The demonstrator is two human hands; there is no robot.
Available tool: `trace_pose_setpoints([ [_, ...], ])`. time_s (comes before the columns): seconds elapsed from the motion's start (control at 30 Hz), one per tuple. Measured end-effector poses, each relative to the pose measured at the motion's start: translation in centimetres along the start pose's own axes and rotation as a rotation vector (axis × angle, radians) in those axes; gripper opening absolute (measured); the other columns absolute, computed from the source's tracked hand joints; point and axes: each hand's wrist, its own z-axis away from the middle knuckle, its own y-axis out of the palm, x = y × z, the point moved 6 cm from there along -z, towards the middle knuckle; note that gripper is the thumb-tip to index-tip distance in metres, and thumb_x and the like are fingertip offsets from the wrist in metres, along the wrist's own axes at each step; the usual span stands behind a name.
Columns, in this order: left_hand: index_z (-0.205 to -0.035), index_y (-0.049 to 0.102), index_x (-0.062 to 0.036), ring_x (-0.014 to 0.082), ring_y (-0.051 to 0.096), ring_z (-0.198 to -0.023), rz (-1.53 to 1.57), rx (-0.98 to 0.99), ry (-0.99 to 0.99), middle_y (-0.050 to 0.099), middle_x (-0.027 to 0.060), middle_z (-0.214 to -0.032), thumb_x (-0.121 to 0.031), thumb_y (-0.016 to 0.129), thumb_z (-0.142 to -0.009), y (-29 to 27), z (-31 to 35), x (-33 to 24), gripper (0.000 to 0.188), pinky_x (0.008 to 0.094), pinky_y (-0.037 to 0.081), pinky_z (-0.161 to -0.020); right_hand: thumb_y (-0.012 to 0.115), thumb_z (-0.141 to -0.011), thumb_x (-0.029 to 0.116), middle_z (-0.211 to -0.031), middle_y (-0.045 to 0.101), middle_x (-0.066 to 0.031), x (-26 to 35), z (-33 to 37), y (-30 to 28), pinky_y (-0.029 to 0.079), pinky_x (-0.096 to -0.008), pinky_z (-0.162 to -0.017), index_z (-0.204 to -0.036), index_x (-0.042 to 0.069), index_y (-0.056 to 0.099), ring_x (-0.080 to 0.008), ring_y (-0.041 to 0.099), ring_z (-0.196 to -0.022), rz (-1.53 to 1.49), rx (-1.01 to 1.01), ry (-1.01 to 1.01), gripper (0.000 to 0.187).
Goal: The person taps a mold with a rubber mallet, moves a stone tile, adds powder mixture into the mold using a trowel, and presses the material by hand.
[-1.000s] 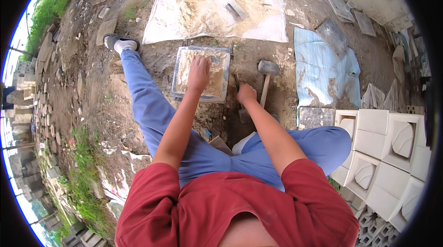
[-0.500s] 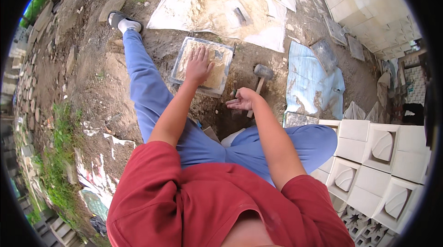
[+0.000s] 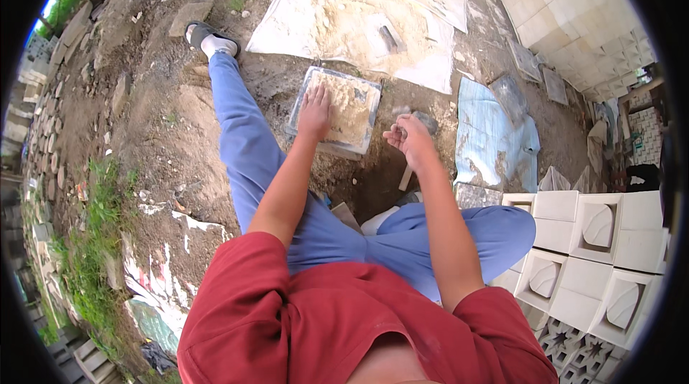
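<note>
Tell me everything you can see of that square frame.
The shallow square frame looks grey and rigid, its rim smeared pale; the exact material is unclear. It sits on the dirt ground, open side up, slightly askew. Crumbly cream powder covers its inside unevenly. The left hand rests on the powder's left part. The underside is hidden.

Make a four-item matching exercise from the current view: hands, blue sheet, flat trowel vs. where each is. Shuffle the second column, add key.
Column one:
1. Left hand
2. Blue sheet
3. Right hand
4. Flat trowel

Column two:
A. On the powder-strewn white sheet
B. Laid on the pale powder in the square tray
C. Partly under a grey slab
D. In front of the mallet, as seen here

Pairs: 1-B, 2-C, 3-D, 4-A
</note>
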Motion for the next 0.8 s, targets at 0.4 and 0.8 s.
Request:
trace_pose_setpoints([
  [0.4, -0.156, 0.041, -0.0017, 0.0366, 0.025, -0.156, -0.089, -0.111, -0.202, 0.030, 0.0191, -0.168, -0.043, 0.040, -0.108, -1.1, 0.7, 0.3, 0.063, 0.0513, 0.017, -0.127, 0.052, -0.107, 0.037, -0.057, 0.031, 0.0086, 0.2, -1.0, 5.4, 0.018, -0.0262, -0.037, -0.087, 0.017, 0.048, -0.0058, 0.026, -0.040, -0.019, -0.143, 0.033, 0.028],
  [0.8, -0.157, 0.040, -0.0028, 0.0352, 0.027, -0.156, -0.086, -0.135, -0.186, 0.032, 0.0179, -0.167, -0.031, 0.038, -0.106, -1.1, 0.0, 0.0, 0.059, 0.0503, 0.018, -0.128, 0.055, -0.105, 0.051, -0.075, 0.060, -0.0086, -1.1, -4.1, 5.2, 0.048, -0.0422, -0.069, -0.089, 0.000, 0.062, -0.0261, 0.061, -0.073, 0.689, -0.135, -0.571, 0.053],
])
